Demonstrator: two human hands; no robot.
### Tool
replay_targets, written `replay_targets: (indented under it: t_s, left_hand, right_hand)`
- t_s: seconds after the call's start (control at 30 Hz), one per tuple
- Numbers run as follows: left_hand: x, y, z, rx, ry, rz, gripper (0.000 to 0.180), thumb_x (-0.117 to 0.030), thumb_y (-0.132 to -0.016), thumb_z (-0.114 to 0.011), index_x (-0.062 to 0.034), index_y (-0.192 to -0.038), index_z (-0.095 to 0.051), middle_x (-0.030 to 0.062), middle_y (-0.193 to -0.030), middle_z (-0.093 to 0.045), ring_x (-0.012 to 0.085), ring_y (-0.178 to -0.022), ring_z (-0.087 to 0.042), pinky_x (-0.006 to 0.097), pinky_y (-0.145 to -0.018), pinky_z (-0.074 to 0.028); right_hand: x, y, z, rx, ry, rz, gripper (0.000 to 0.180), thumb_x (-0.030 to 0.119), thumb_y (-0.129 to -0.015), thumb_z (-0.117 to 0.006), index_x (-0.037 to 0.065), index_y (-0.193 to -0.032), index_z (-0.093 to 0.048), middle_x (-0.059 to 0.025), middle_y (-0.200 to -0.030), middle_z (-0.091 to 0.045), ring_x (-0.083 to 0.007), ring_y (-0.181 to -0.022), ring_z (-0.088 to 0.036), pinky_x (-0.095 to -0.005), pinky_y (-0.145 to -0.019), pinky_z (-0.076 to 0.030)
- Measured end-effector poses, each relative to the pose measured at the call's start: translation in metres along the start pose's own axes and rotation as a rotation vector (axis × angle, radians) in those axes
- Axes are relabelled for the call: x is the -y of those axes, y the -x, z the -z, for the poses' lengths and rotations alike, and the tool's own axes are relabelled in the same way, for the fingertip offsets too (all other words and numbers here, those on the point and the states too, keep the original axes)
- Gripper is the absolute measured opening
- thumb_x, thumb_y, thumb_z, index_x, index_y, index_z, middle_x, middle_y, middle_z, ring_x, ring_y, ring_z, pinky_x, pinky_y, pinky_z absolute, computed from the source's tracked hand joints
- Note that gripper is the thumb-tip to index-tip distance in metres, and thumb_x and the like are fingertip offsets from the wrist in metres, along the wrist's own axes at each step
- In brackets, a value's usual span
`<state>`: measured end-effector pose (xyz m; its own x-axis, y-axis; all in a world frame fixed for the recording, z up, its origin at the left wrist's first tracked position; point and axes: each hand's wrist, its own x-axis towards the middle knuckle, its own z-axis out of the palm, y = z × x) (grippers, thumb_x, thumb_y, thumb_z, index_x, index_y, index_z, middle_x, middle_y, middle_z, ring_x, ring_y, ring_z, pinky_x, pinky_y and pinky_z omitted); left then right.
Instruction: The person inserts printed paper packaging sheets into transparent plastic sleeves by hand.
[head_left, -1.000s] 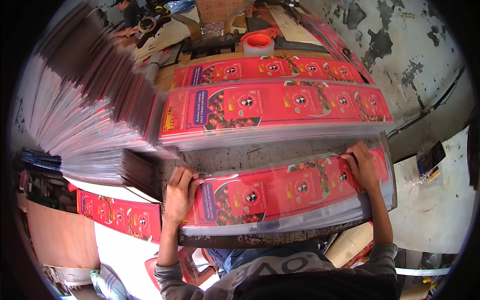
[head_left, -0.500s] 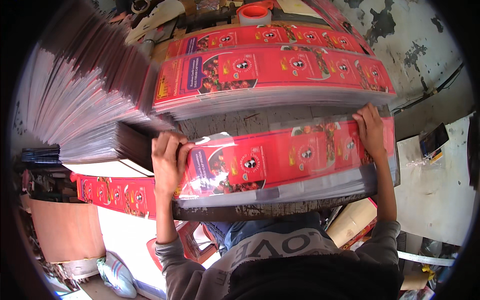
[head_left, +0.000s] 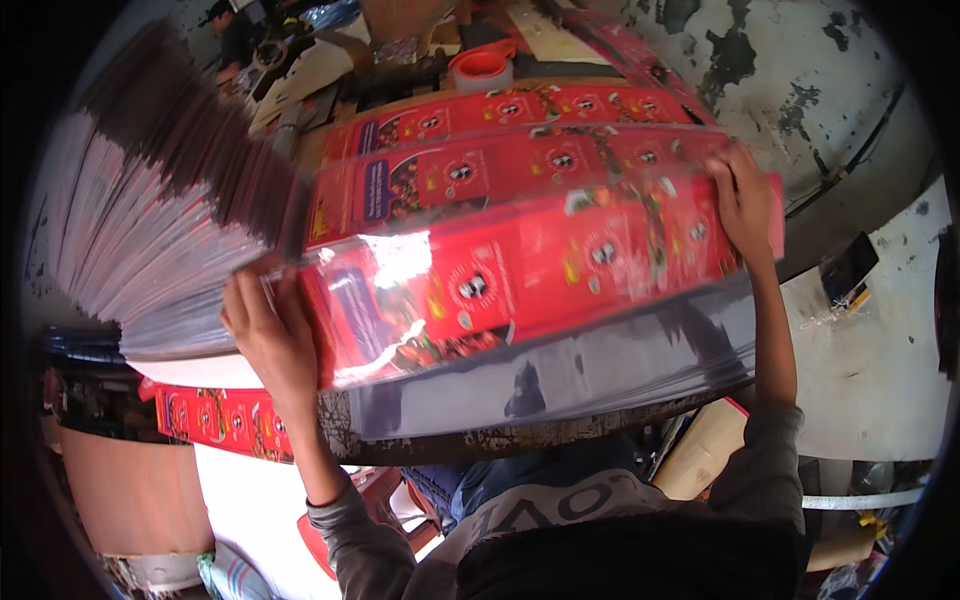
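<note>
- Raised since half a second earlier: glossy red printed flat carton sheet in clear film [head_left: 520, 280], then lying lower on the worn table edge [head_left: 500, 440].
- Left hand [head_left: 268, 335] closed on its left end, just beside the fanned grey sheet stack [head_left: 150, 240].
- Right hand [head_left: 745, 200] gripping the right end, near the peeling wall [head_left: 800, 80].
- Beyond, close: red printed carton rows [head_left: 500, 140].

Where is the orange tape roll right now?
In the head view, the orange tape roll sits at the top middle, on the far side of the table, just behind the rows of red packets.
</note>
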<state>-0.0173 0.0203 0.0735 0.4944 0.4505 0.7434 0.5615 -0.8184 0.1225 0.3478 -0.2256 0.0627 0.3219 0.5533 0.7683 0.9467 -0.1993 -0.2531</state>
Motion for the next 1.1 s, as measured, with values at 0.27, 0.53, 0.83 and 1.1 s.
replay_targets:
  t_s: [0.27, 0.53, 0.83, 1.1]
  left_hand:
    - [-0.033, -0.008, 0.002, 0.008, 0.015, -0.014, 0.032, -0.011, -0.078, -0.062, -0.0042, -0.108, -0.052, 0.0147, -0.114, -0.049, 0.0342, -0.106, -0.047, 0.041, -0.088, -0.037]
    - [0.067, 0.043, 0.05, -0.092, -0.441, 0.216, 0.058, 0.017, -0.072, -0.032, -0.0122, -0.118, -0.053, 0.0069, -0.127, -0.046, 0.0265, -0.114, -0.046, 0.037, -0.085, -0.044]
    - [0.123, 0.081, 0.03, 0.152, -0.237, 0.315, 0.064, 0.01, -0.083, -0.031, -0.0185, -0.139, -0.022, 0.008, -0.144, -0.018, 0.0302, -0.129, -0.025, 0.042, -0.102, -0.034]
    - [0.133, 0.099, 0.03, 0.096, -0.309, 0.259, 0.048, 0.0, -0.083, -0.044, -0.004, -0.13, -0.034, 0.0143, -0.134, -0.035, 0.0319, -0.124, -0.035, 0.045, -0.102, -0.031]
  right_hand:
    - [-0.063, -0.058, -0.042, 0.199, 0.122, 0.156, 0.02, 0.025, -0.086, -0.053, 0.006, -0.09, -0.057, -0.0124, -0.086, -0.056, -0.0304, -0.08, -0.054, -0.0396, -0.071, -0.04]
    - [-0.059, -0.04, -0.073, 0.357, 0.001, -0.083, 0.028, 0.034, -0.086, -0.052, 0.007, -0.094, -0.057, -0.0106, -0.091, -0.058, -0.0286, -0.085, -0.056, -0.0393, -0.074, -0.042]
    - [-0.059, -0.037, -0.075, 0.31, 0.025, -0.077, 0.027, 0.031, -0.086, -0.052, 0.006, -0.093, -0.057, -0.0121, -0.09, -0.057, -0.0299, -0.085, -0.056, -0.0393, -0.073, -0.043]
    - [-0.058, -0.037, -0.072, 0.295, 0.109, -0.05, 0.025, 0.027, -0.086, -0.052, 0.004, -0.095, -0.055, -0.0134, -0.089, -0.058, -0.0299, -0.082, -0.057, -0.0377, -0.072, -0.044]
